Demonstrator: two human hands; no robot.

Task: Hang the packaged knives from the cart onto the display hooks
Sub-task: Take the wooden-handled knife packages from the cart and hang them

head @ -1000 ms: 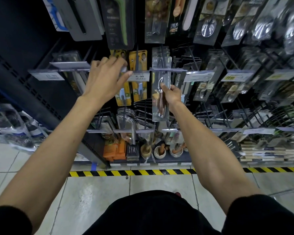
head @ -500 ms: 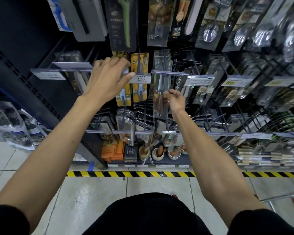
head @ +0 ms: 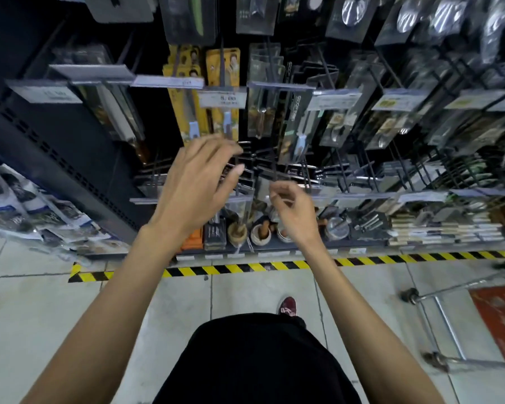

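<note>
Both hands are free at the rack right now. The left hand point(head: 197, 182) hovers in front of the lower rows, fingers spread and a touch motion-blurred, gripping nothing. The right hand point(head: 293, 212) sits just beside and below it, fingers loosely curled, and nothing shows between them either. Up above, the packaged knife point(head: 261, 112) with the brown handle hangs behind the clear price rail, just right of the yellow knife packs point(head: 223, 83) and the price tag point(head: 222, 98). That one looks placed, hanging straight among its neighbours. So I'd call this the gap between items: one pack is on and the next is not yet fetched. The cart point(head: 446, 322) is well off to the right on the tiled floor point(head: 56, 316). Only a corner of its frame and a red panel show, so I can't tell how many knives are left in it. The next move likely calls for a turn right, a reach down into the cart and a grip on a pack near its top. The hang hole then has to meet a prong tip among the bare display hooks point(head: 277, 163) before the pack slides back.
</note>
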